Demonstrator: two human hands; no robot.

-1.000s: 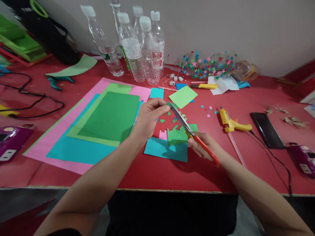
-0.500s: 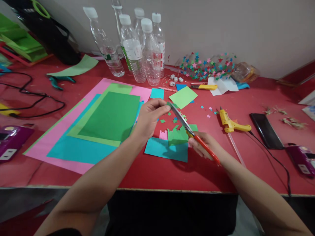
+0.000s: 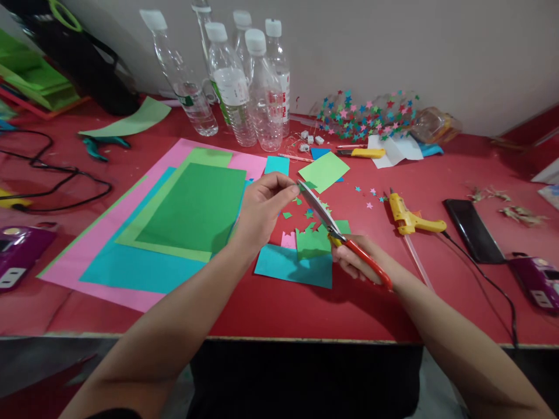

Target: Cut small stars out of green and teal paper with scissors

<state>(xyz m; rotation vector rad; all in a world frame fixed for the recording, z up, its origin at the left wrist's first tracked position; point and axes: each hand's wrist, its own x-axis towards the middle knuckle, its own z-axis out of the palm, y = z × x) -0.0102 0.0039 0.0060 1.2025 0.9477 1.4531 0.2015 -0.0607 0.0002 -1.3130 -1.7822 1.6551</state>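
Note:
My right hand (image 3: pixel 356 256) is wrapped round the red handles of a pair of scissors (image 3: pixel 321 212). Their blades point up and left, with the tips close to my left fingertips. My left hand (image 3: pixel 266 203) is closed in a pinch on a small piece of green paper (image 3: pixel 309 186), partly hidden by the blades and fingers. Beneath the blades lie small green paper scraps and cut stars (image 3: pixel 310 214). Closer to me, a jagged-edged green paper (image 3: pixel 314 243) overlaps a blue paper (image 3: pixel 292 266), beside a bit of pink paper (image 3: pixel 288 240).
Coloured sheets (image 3: pixel 192 206) are stacked on the left. Several plastic bottles (image 3: pixel 266 99) stand at the back, near a star-covered bottle (image 3: pixel 369 116). A yellow cutter knife (image 3: pixel 367 153), a yellow glue gun (image 3: pixel 408 218) and a phone (image 3: pixel 474 231) lie on the right of the red table (image 3: pixel 279 317).
The view has shifted very slightly. Both hands keep nearly the same pose, with the scissors still by the green piece; a bit more of that piece shows beside the blades.

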